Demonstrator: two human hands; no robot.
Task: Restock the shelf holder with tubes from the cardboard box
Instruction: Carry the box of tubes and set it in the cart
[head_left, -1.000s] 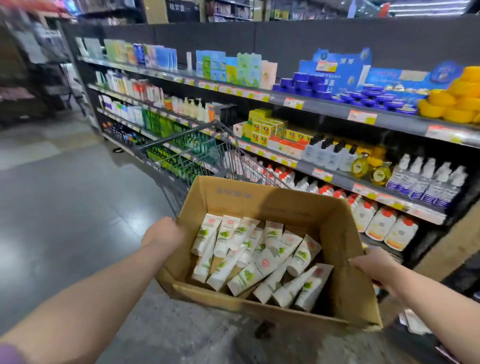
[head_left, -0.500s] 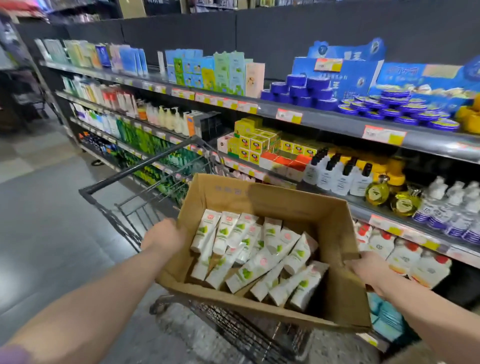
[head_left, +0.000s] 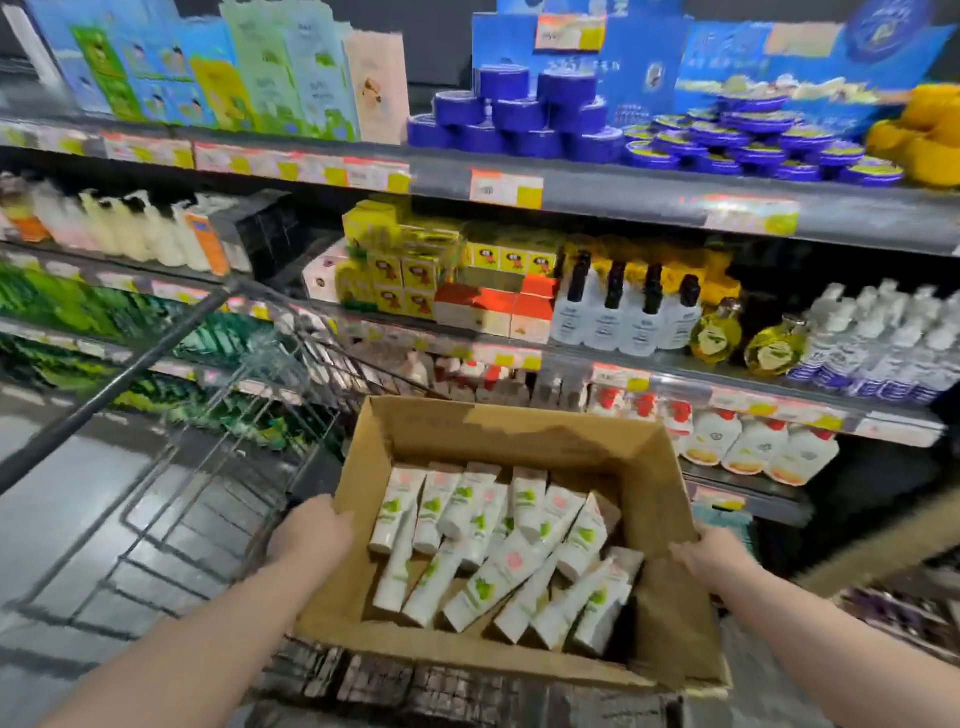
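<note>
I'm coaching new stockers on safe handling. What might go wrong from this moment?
The tubes lie loose and crisscrossed in the cardboard box; if it tips, they may slide or spill. The left hand and right hand both grip its side walls, so neither is free to pick until it rests on something, perhaps the shopping cart.

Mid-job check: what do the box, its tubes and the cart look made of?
Cardboard box: matte brown cardboard, with creased, scuffed walls. Tubes: probably soft plastic, smooth and white, with flat crimped ends. Cart: likely metal, with thin dark wire grid bars.
</note>
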